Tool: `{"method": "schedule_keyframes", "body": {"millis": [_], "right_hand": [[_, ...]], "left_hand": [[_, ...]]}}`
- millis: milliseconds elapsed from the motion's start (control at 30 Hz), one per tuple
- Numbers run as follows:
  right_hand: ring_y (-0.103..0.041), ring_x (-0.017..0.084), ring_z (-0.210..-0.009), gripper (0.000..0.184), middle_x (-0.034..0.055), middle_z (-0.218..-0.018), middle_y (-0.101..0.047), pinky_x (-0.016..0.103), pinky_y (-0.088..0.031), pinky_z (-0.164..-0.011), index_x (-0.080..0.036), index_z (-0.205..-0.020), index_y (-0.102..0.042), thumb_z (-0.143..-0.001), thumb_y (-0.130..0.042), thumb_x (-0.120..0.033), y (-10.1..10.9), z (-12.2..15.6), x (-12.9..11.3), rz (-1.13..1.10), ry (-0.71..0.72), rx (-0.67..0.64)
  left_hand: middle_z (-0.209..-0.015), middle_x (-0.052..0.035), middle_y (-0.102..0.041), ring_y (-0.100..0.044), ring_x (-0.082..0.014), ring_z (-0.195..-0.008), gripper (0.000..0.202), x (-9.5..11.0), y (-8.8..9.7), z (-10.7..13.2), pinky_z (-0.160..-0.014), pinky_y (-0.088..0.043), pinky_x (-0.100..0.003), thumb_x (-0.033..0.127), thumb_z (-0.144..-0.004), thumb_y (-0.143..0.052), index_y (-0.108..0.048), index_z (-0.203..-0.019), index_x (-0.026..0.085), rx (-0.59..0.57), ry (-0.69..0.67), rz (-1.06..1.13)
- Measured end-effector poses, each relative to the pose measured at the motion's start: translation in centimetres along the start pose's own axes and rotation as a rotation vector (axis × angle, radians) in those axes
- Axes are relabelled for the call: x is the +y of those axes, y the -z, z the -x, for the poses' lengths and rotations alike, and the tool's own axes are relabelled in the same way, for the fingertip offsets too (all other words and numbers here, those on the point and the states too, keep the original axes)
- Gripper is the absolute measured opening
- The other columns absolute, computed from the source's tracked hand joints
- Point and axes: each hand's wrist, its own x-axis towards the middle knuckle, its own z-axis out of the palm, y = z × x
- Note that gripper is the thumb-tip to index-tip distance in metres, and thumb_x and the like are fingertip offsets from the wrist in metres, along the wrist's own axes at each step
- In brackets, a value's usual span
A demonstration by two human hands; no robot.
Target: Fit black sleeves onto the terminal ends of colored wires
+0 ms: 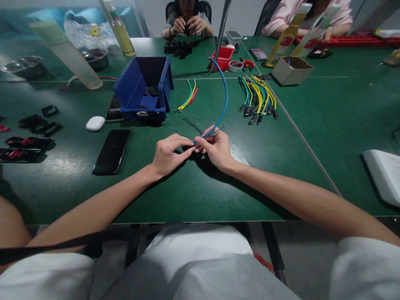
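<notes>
Work at a green table (287, 146), viewed from the wearer's head. On the far side sits a person (187, 26) with both hands raised. A blue bin (156, 113), lying beyond the wearer's left hand (171, 154), contains small black pieces (152, 91). The right hand (219, 151) grips a blue cable (226, 96) between thumb and fingers; the left thumb and forefinger converge on its lower end, though whether they grip it cannot be told. The cable lies over the near middle of the table, arching up and away from the hands. Left of the left forearm's wrist, a black phone (111, 152) lies flat. To the right of the cable is a bundle of yellow and green wires (258, 98), black tips toward the wearer. A few loose wires (189, 96) lie just beside the bin, and a white case (95, 123) lies near the phone.
</notes>
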Motion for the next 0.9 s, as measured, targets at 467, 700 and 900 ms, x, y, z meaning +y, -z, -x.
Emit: {"method": "schedule_keyframes", "body": {"millis": [467, 700, 900], "right_hand": [[-0.065, 0.012, -0.052, 0.043, -0.0068, -0.057, -0.060, 0.019, -0.042, -0.043, -0.022, -0.087, -0.048, -0.073, -0.078, -0.049, 0.13, -0.03, -0.07, -0.020, 0.015, 0.108], [-0.065, 0.012, -0.053, 0.043, -0.0059, -0.062, -0.062, 0.020, -0.042, -0.043, -0.023, -0.085, -0.048, -0.073, -0.078, -0.050, -0.02, 0.12, -0.37, -0.006, 0.050, 0.164], [-0.067, 0.013, -0.056, 0.045, -0.0054, -0.062, -0.062, 0.021, -0.044, -0.043, -0.023, -0.086, -0.047, -0.072, -0.078, -0.053, -0.03, 0.12, -0.33, 0.019, 0.040, 0.155]], "left_hand": [[-0.089, -0.0075, -0.073, -0.071, -0.0173, -0.075, 0.029, -0.63, -0.47, -0.25, -0.069, -0.060, -0.029, 0.036, -0.083, -0.072, -0.068, -0.100, 0.013, -0.056, 0.548, 0.565], [-0.069, -0.0061, -0.069, -0.061, -0.0119, -0.054, 0.035, -0.69, -0.20, -0.67, -0.048, -0.048, -0.022, 0.048, -0.082, -0.072, -0.068, -0.084, 0.013, -0.175, 0.692, 0.620], [-0.068, -0.0044, -0.068, -0.059, -0.0112, -0.055, 0.033, -0.57, 0.00, -0.87, -0.051, -0.050, -0.023, 0.044, -0.071, -0.081, -0.071, -0.081, 0.014, -0.118, 0.787, 0.707]]}}
